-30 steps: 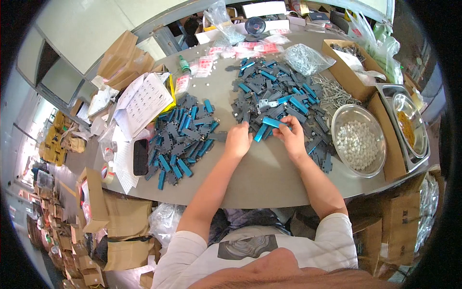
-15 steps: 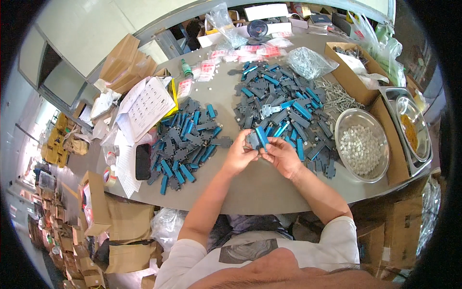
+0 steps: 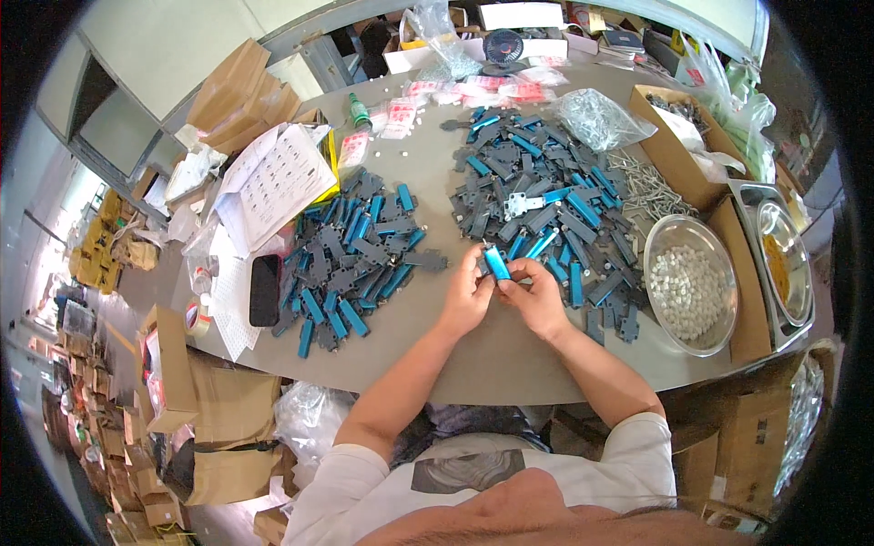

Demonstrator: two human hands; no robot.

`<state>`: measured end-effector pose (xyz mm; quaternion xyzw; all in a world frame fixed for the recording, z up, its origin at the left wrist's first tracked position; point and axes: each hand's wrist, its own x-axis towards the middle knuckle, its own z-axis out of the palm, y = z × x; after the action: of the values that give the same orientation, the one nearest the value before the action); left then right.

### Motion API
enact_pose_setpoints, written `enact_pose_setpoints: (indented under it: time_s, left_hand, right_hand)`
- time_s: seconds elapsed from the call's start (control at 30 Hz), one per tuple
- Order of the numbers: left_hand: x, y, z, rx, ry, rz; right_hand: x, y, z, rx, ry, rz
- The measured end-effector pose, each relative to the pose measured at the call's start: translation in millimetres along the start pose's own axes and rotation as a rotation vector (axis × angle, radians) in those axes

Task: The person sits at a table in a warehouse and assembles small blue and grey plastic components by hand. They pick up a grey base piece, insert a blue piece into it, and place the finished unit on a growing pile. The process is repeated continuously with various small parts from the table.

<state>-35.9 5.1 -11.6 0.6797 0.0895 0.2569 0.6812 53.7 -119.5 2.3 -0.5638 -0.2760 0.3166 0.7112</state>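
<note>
At the left of the gray counter (image 3: 410, 346), an open stack of papers (image 3: 278, 182) lies above a black phone (image 3: 265, 290). Just right of the phone is a small pile (image 3: 350, 264) of blue and gray parts, all mixed up. A green bottle (image 3: 359, 111) lies above that pile. Next comes the left hand (image 3: 468, 296), its fingers bent and its tips closed on a shiny blue piece (image 3: 497, 262). The piece is up between the two hands, in front of the person, and tilts a little. The right hand (image 3: 535, 298) pinches it from the other side, thumb and fingers close together. The fingers hide some of it, so I can't tell if a gray part is there too. Behind the hands and to their right is a bigger pile (image 3: 546, 196) of blue and gray parts. Farther right are loose screws (image 3: 648, 187), then a round metal bowl (image 3: 669, 328) with little white bits (image 3: 685, 284) in it.
</note>
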Motion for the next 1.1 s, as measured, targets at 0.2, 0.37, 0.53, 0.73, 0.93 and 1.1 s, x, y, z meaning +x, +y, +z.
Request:
enact_pose_setpoints:
  time_s: [0.2,0.37,0.53,0.73,0.93,1.1]
  left_hand:
    - [1,16,2,-0.076,-0.012,0.021]
    - [-1,19,5,-0.170,0.020,0.062]
    - [-1,30,2,-0.188,0.031,-0.039]
    - [0,29,-1,-0.524,0.053,-0.121]
    - [1,39,1,-0.397,0.102,-0.127]
    - [19,26,-40,0.214,0.585,0.388]
  right_hand:
    - [-3,-2,2,-0.060,0.007,-0.004]
    - [-8,-9,9,-0.054,0.066,-0.006]
    - [-10,-13,8,-0.395,0.057,-0.045]
    - [-10,-24,6,-0.784,-0.054,-0.210]
    - [-10,-21,4,-0.825,-0.056,-0.219]
    - [-2,-27,10,-1.163,0.040,-0.263]
